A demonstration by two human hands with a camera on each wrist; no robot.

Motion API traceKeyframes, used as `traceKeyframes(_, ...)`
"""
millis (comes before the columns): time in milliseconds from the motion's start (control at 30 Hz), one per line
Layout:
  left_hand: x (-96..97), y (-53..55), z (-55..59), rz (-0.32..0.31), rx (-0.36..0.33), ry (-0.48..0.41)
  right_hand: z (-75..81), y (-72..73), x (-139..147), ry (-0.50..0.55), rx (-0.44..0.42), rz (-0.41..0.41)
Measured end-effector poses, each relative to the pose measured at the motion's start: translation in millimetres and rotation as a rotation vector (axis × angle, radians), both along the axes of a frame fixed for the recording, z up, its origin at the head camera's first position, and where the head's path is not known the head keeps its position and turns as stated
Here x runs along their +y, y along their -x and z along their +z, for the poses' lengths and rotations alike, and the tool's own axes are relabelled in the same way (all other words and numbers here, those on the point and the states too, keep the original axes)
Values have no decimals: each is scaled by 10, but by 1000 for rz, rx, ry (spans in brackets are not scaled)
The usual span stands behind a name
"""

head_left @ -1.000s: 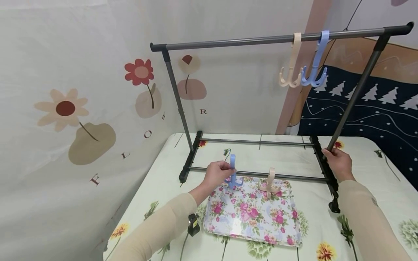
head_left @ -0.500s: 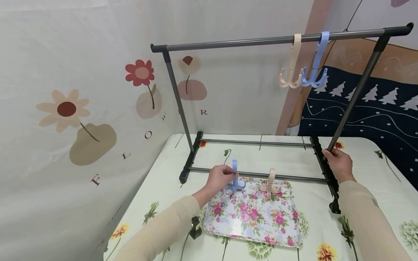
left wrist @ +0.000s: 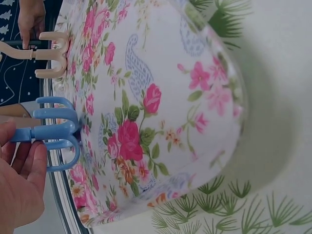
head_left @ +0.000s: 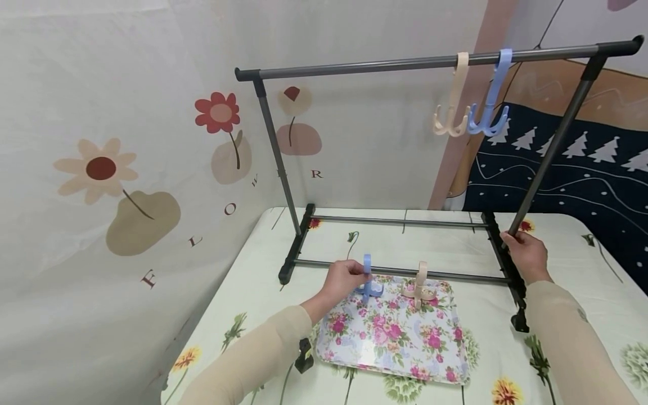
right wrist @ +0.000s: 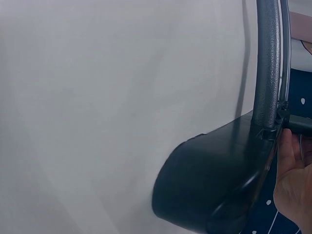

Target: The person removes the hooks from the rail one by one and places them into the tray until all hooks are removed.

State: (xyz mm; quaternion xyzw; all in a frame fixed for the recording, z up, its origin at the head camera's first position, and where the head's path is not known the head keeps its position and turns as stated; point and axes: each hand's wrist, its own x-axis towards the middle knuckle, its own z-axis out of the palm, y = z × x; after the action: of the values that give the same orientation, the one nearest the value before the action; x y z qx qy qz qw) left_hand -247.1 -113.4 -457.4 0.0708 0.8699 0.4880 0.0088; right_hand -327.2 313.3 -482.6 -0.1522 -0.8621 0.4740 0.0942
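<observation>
My left hand (head_left: 345, 281) pinches a blue multi-prong hook (head_left: 367, 281) by its upper shank. The hook stands upright with its prongs at the far edge of a rose-patterned tray (head_left: 387, 343); in the left wrist view the blue hook (left wrist: 57, 130) has its prongs close to the tray's surface, and whether they touch it I cannot tell. A similar beige hook (head_left: 419, 287) stands to its right on the same tray. My right hand (head_left: 527, 256) grips the lower end of the rack's right pole (head_left: 544, 163), beside the black foot bar (head_left: 501, 253).
The grey metal rack's top bar (head_left: 354, 68) spans above the table. A beige hook (head_left: 452, 107) and a blue hook (head_left: 490, 107) hang from its right part. A lower crossbar (head_left: 455, 276) runs just behind the tray. A small black object (head_left: 304, 357) lies near my left sleeve.
My left hand has shifted slightly right and toward me, carrying the blue hook lower over the tray. The right hand keeps its place on the pole.
</observation>
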Motion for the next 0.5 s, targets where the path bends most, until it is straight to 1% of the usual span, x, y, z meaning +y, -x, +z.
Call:
traceKeyframes(167, -8, -6, -10, -10, -9, 9, -8, 0, 14, -3, -1, 7)
traceKeyframes(367, -81, -15, 6, -45, -4, 1, -10, 4, 25, -11, 3, 15)
traceKeyframes(500, -164, -11, 41, -56, -3, -38, -14, 8, 23, -16, 3, 12)
